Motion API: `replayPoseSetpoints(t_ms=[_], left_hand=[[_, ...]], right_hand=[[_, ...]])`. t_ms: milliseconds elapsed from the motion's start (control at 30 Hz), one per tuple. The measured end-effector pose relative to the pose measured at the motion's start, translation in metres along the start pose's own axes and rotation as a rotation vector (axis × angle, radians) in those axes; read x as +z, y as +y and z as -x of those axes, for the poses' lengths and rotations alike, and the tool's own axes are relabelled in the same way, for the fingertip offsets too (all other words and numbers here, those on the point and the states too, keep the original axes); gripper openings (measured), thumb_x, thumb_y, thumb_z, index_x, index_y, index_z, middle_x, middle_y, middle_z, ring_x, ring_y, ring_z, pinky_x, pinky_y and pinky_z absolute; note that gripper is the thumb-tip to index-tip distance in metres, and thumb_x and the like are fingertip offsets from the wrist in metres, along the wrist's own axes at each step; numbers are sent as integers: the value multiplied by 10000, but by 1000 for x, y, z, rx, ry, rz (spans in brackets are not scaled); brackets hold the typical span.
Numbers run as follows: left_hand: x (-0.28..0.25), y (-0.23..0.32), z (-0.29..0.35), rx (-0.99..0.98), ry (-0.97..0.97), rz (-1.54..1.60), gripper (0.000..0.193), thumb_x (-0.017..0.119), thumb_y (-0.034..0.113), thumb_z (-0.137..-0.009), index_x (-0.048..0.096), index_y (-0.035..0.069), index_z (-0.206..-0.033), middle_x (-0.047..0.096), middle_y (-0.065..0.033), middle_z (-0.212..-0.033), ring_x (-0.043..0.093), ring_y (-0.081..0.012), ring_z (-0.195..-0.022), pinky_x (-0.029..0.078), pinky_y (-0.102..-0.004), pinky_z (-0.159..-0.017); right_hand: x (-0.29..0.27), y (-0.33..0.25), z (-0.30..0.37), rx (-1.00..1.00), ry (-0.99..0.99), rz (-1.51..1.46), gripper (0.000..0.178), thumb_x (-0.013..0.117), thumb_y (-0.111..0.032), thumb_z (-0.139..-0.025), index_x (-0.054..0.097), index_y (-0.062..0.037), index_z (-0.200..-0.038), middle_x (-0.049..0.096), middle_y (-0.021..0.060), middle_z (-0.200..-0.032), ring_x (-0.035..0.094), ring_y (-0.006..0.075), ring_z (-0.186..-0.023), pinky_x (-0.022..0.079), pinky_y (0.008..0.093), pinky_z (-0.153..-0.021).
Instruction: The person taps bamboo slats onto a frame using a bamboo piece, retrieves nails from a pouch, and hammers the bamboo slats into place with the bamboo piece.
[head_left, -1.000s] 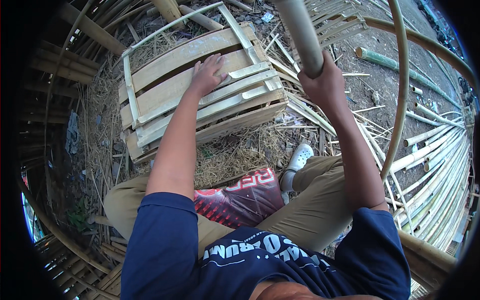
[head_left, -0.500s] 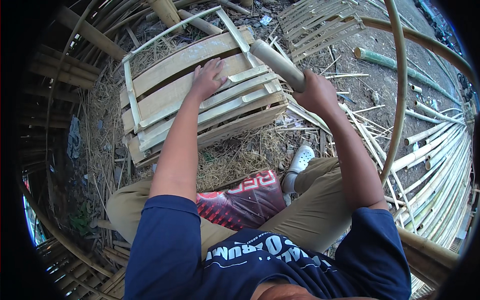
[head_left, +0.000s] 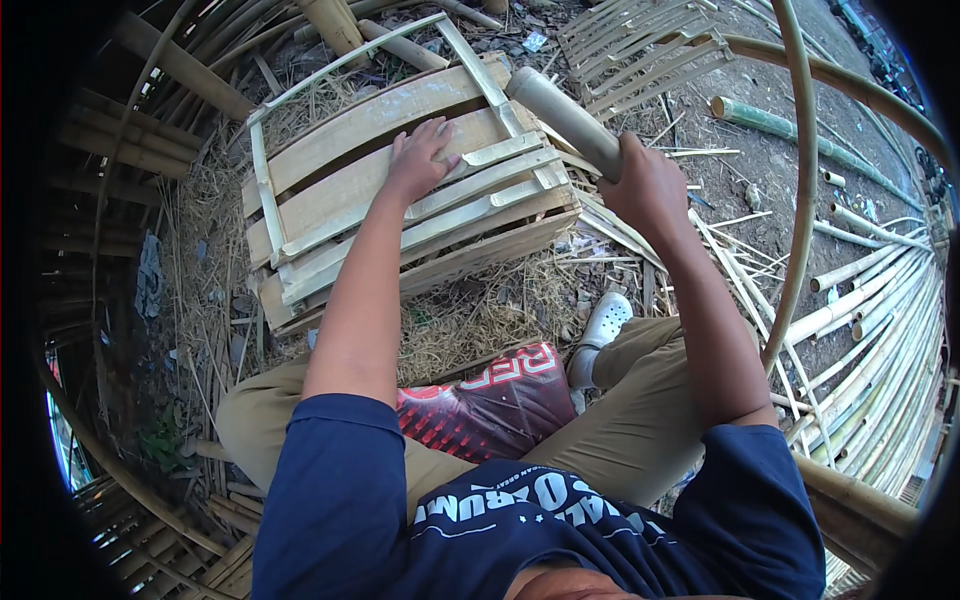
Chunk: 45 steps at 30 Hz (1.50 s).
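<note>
In front of me a low wooden crate (head_left: 340, 192) with gapped boards stands on the ground. On top of it lies an open frame of pale split-bamboo strips (head_left: 265, 190), with several strips side by side along its near edge. My left hand (head_left: 420, 160) rests on the crate top with fingers spread, its thumb side beside the nearest strips. In my right hand (head_left: 645, 190) is a thick, round bamboo or wooden club (head_left: 565, 115), gripped at its lower end. The club's far end points up and left over the frame's right corner.
A slatted bamboo rack (head_left: 645, 55) lies beyond the crate at right. A green bamboo pole (head_left: 790, 130) and piled bamboo poles (head_left: 880, 370) are farther right. A curved bamboo pole (head_left: 803, 180) rises beside my right arm. Straw (head_left: 470, 310) and split pieces litter the ground.
My right hand and the club have shifted slightly right, with the club's far end a little higher in view. My left hand stays at nearly the same spot on the crate.
</note>
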<state>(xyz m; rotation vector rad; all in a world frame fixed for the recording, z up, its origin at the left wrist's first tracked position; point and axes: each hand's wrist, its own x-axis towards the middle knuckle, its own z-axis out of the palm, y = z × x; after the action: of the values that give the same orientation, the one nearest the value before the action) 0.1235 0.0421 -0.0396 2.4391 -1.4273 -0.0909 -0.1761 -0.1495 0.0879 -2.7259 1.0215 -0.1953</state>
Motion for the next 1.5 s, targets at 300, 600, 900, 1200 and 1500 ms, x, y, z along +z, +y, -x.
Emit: replayPoseSetpoints(t_ms=[300,600,900,1200,1500], left_hand=[[0,5,-1,13,15,-1,641,630,421,-977,477,194,-1557,371,-68,-1659,288,-243,-1554,137,-557,-1259],[0,10,-2,23,19,11,646,629,399,-979,461,190,-1566,378,-75,-1651,316,-255,-1539,151,-563,-1251],[0,7,-4,7,6,7,635,630,441,-977,490,209,-1550,375,-50,-1657,294,-225,-1550,137,-555,-1263],[-1,0,-1,-3,12,8,637,641,438,-968,500,206,-1545,391,-50,-1650,298,-221,-1549,129,-548,-1264],[-1,2,0,5,23,-3,642,651,442,-963,499,224,-1548,399,-70,-1642,316,-235,-1540,155,-545,-1258]], right_hand=[[5,8,-4,-61,-81,8,385,753,-232,-757,634,-21,-1056,725,219,-935,715,405,-893,557,505,-820],[-4,8,3,28,117,-236,366,745,-220,-787,629,18,-1039,730,254,-911,730,422,-859,577,497,-801],[5,15,-1,-84,-75,77,380,762,-223,-759,617,-17,-1044,729,216,-926,715,417,-888,564,511,-812],[-5,7,0,4,-26,-219,451,771,-235,-759,646,5,-1120,733,214,-920,730,389,-865,575,499,-808],[-9,-5,7,-11,107,-187,368,764,-200,-751,636,-35,-1054,732,215,-920,722,412,-886,560,517,-798]])
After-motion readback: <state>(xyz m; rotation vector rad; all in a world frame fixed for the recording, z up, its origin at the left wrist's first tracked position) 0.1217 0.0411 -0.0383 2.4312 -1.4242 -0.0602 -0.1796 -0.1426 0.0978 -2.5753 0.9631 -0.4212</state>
